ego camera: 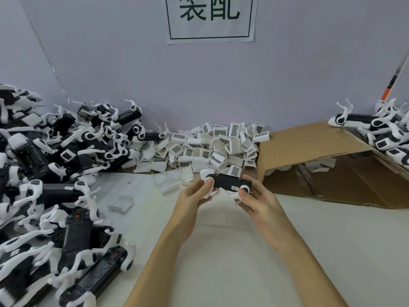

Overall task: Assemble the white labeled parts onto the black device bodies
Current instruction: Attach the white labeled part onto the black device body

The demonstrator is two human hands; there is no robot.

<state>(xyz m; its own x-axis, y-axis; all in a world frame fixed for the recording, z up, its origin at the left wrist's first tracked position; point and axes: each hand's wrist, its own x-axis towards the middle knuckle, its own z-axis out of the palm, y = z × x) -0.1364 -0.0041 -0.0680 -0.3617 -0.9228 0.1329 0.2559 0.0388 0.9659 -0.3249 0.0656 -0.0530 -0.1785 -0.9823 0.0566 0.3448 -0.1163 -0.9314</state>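
Note:
A black device body [225,181] with white round ends and thin white arms is held level above the table, in front of me. My left hand [194,193] grips its left end, thumb on the white round cap. My right hand [256,198] grips its right end, fingers curled under it. A small label shows on the body's lower right. Behind it lies a heap of white labeled parts [212,145], several with barcode stickers facing up.
A big pile of black-and-white device bodies [55,173] fills the left side. One loose white part [121,203] lies on the pale table. A tipped cardboard box [321,165] stands at right, with more devices [380,131] heaped on it. A grey wall with a paper sign [210,18] stands behind.

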